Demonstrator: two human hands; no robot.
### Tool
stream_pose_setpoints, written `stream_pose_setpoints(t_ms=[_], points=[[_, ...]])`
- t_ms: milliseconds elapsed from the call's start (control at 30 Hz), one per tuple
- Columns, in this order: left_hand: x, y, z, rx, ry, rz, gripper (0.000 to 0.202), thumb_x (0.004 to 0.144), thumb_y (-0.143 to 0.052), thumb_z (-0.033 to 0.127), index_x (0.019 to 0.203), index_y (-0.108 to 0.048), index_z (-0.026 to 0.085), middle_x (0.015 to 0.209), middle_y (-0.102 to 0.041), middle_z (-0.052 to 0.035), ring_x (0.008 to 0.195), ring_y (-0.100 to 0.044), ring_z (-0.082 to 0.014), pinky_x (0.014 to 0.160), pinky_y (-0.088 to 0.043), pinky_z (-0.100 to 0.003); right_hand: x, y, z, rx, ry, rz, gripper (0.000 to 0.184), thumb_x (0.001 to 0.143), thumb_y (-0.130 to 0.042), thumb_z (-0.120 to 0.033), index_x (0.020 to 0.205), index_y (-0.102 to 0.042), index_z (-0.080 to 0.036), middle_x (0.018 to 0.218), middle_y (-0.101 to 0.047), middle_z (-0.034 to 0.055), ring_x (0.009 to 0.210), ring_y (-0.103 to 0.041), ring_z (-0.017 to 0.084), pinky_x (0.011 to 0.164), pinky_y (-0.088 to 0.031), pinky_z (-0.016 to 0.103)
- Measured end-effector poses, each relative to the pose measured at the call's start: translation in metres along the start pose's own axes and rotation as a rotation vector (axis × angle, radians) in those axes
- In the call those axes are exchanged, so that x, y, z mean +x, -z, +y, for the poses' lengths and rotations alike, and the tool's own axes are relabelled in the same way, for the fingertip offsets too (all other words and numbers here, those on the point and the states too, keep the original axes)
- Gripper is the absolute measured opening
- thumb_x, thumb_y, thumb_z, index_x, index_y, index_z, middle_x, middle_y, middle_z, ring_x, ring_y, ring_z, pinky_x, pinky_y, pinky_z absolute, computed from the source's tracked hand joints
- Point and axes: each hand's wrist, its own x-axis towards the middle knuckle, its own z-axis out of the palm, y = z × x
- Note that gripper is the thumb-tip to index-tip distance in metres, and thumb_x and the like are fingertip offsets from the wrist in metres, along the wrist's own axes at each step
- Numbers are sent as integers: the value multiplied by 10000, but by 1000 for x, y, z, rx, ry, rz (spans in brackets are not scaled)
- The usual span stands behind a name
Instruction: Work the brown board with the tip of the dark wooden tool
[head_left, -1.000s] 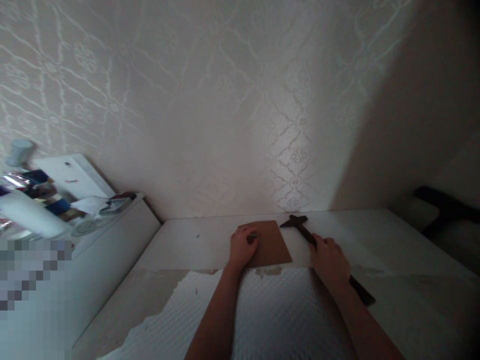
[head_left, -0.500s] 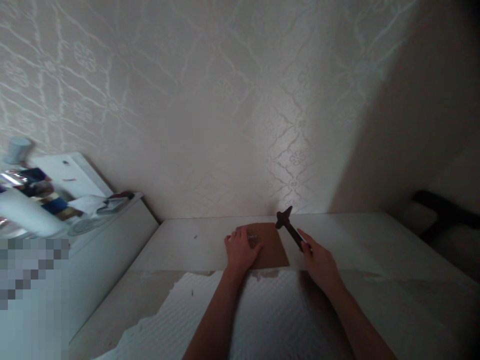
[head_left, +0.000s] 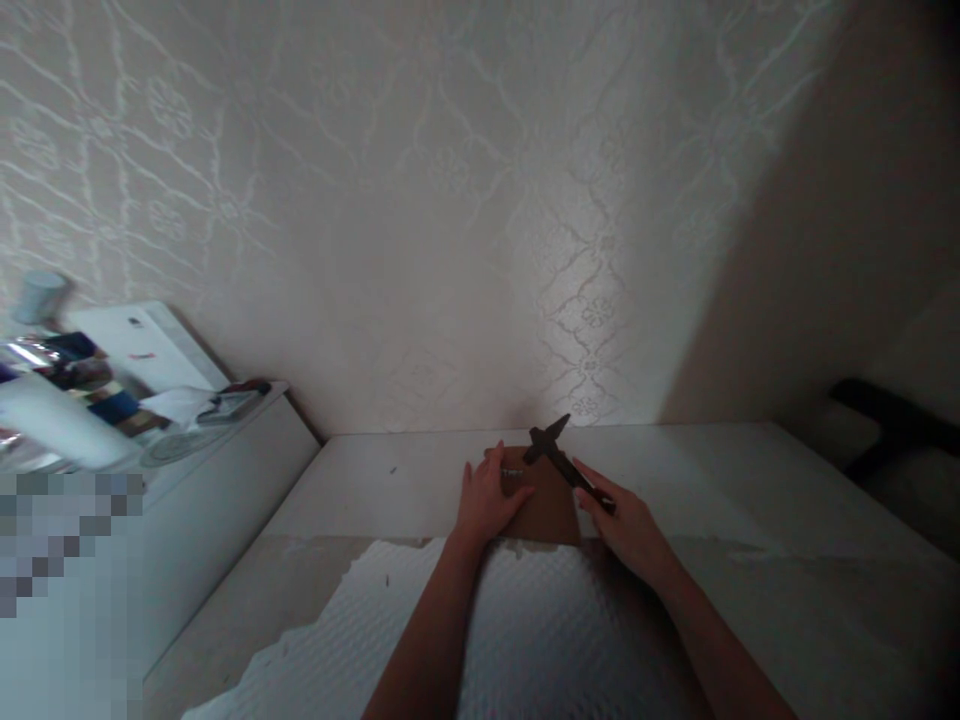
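A small brown board [head_left: 551,505] lies flat on the white table [head_left: 697,480] near the wall. My left hand [head_left: 487,500] rests on the board's left part, fingers pinched on a small metal nail [head_left: 512,472] held upright on it. My right hand [head_left: 626,525] grips the handle of a dark hammer [head_left: 556,452]. The hammer is lifted off the table, its head hanging just right of the nail, over the board's far edge.
A textured white sheet [head_left: 525,640] covers the table's near part, with a torn edge at the left. A white cabinet [head_left: 217,470] at the left carries a roll, boxes and papers. A dark object [head_left: 892,420] sits at the far right. The patterned wall stands close behind.
My right hand picked the hammer up off the table and swung its head left toward the nail. My left hand stayed on the board holding the nail.
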Motion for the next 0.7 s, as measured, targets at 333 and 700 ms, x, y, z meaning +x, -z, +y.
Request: stream_pose_setpoints(t_ms=[333,700], points=[[-1,7,7,23,8,-20,724,802,-601,468,1406,-303,203,1433,-413,-120,1323,-367,-253,1119,-137,-513,-1,-9,4,9,33,-29,466,846,-451,-306,1287,-544,-188,1283,-571,46,1169,-546,199,1010,-412,375],[-1,5,4,35,-2,-21,725,807,-581,515,1403,-310,204,1418,-433,-123,1324,-366,-254,1119,-153,-513,1,-10,10,66,34,-20,455,838,-479,-321,1273,-559,-213,1265,-584,39,1166,-548,216,1005,-422,392]])
